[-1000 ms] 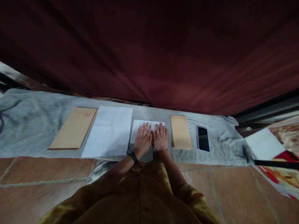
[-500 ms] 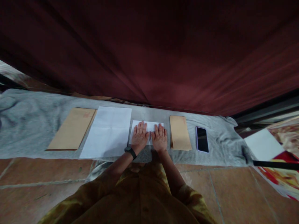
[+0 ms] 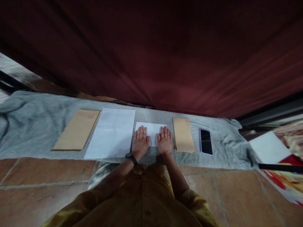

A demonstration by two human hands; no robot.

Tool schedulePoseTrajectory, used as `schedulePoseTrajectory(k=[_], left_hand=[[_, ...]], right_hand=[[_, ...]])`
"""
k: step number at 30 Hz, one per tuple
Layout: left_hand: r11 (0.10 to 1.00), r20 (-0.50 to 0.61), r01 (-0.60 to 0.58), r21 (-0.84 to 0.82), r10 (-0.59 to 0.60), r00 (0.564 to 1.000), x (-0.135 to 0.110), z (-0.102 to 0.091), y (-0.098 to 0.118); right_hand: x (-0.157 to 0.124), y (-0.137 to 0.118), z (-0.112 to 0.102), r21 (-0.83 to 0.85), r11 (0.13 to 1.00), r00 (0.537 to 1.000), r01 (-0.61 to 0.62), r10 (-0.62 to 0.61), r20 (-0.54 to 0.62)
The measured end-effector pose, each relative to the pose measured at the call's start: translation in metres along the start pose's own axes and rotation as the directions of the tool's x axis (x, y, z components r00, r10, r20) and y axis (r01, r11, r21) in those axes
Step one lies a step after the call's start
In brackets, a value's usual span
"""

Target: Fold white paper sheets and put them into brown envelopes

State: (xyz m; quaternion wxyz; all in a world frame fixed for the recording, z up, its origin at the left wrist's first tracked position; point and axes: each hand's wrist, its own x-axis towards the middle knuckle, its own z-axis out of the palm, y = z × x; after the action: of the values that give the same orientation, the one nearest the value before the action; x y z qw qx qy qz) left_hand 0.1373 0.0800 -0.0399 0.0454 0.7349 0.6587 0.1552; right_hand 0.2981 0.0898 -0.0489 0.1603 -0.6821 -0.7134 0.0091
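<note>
A small folded white paper lies on a grey cloth spread over the floor. My left hand, a black band on its wrist, presses flat on the paper's left part with fingers stretched out. My right hand lies flat on its right part, fingers also stretched. A gap of paper shows between the two hands. Neither hand holds anything.
Left of the paper lie a larger white sheet and a brown envelope. To the right are a stack of narrow brown envelopes and a dark phone. A dark red curtain hangs behind. Tiled floor is in front.
My hands have slid apart along the folded paper, the left one leftward and the right one rightward. Before, they lay side by side, nearly touching.
</note>
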Motion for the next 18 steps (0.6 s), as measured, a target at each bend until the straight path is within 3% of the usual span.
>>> schedulePoseTrajectory(k=[13,18], left_hand=[[1.0,-0.013,-0.008,0.021,0.008,1.0,-0.04,-0.012,-0.002],[0.999,0.028,-0.007,0.049,0.006,1.0,-0.051,-0.017,0.008]], right_hand=[[-0.006,0.003,-0.002,0.045,0.998,0.998,-0.05,0.051,-0.035],[0.002,0.002,-0.008,0.114,0.984,0.99,-0.138,0.14,-0.016]])
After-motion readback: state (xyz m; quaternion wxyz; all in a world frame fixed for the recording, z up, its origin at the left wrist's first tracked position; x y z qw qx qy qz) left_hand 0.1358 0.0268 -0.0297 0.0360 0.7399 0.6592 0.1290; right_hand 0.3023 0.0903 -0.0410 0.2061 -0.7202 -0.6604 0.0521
